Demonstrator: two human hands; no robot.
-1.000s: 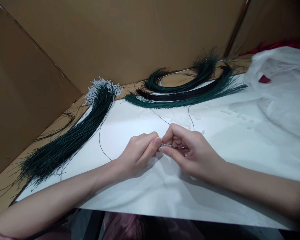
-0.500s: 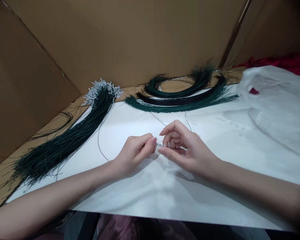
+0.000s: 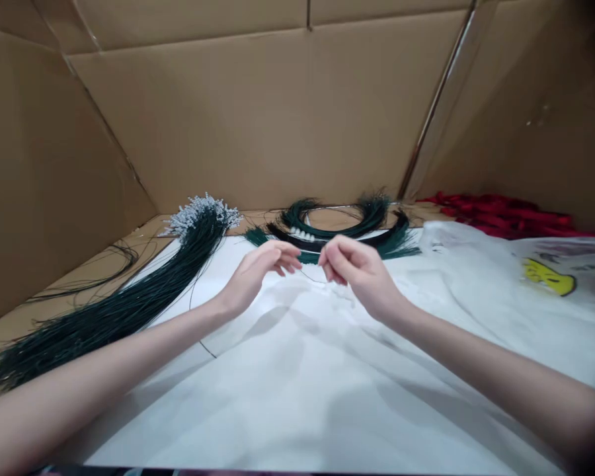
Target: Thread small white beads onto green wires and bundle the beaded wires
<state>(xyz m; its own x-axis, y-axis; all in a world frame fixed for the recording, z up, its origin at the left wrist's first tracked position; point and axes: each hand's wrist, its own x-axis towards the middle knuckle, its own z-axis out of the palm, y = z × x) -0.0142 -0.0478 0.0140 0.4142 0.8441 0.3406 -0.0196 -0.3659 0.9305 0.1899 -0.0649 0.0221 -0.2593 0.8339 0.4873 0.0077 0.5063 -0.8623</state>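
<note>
Probably feather-light, springy and slippery, the thin green wire (image 3: 208, 350) curves over the white worktop (image 3: 297, 396) beneath the left hand (image 3: 258, 268) and is best pinched near its tip, though blur hides whether that grip or the right hand (image 3: 359, 268) clasps it.

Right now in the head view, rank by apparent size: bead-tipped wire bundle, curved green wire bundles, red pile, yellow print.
1. Bead-tipped wire bundle, nearest, so flattered.
2-3. Curved green wire bundles and red pile: similar, unranked.
4. Yellow print.
</note>
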